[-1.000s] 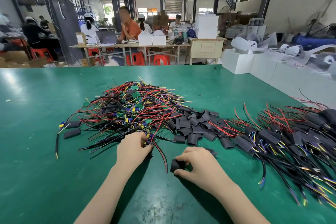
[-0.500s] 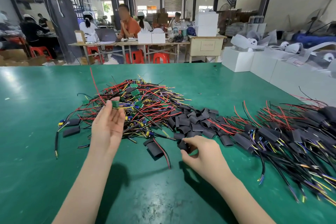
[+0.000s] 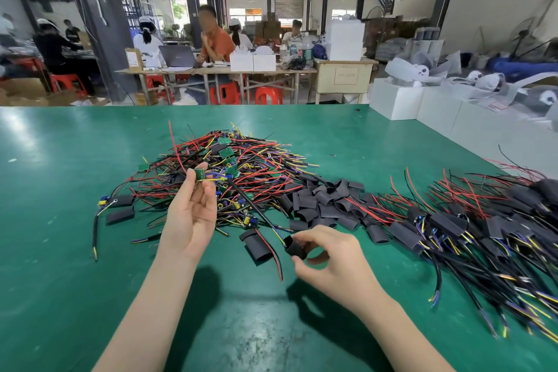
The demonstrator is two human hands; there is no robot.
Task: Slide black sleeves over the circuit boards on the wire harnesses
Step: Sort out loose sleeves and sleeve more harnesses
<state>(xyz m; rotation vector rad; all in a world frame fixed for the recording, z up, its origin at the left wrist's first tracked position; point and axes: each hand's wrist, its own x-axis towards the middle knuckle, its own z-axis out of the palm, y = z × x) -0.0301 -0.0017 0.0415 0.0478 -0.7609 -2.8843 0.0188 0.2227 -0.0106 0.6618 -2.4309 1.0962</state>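
Note:
My left hand (image 3: 193, 214) is raised, palm up, and pinches a small green circuit board (image 3: 200, 174) at its fingertips. Red, yellow and black wires trail from that board; a thick black cable runs down toward my right hand. My right hand (image 3: 326, 257) holds a short black sleeve (image 3: 295, 247) between thumb and fingers, low over the table. Behind my left hand lies a tangled heap of bare wire harnesses (image 3: 241, 172). Loose black sleeves (image 3: 320, 202) are piled in the middle, and another one (image 3: 256, 246) lies by my right hand.
Sleeved harnesses (image 3: 471, 229) are heaped at the right on the green table (image 3: 60, 281). Two sleeves and a black cable (image 3: 119, 208) lie at the left. White foam boxes (image 3: 422, 106) stand past the table's right edge. People sit at desks in the background.
My left hand lifted a circuit board with its wires out of the heap and turned palm up. My right hand picked up a sleeve and shifted slightly right.

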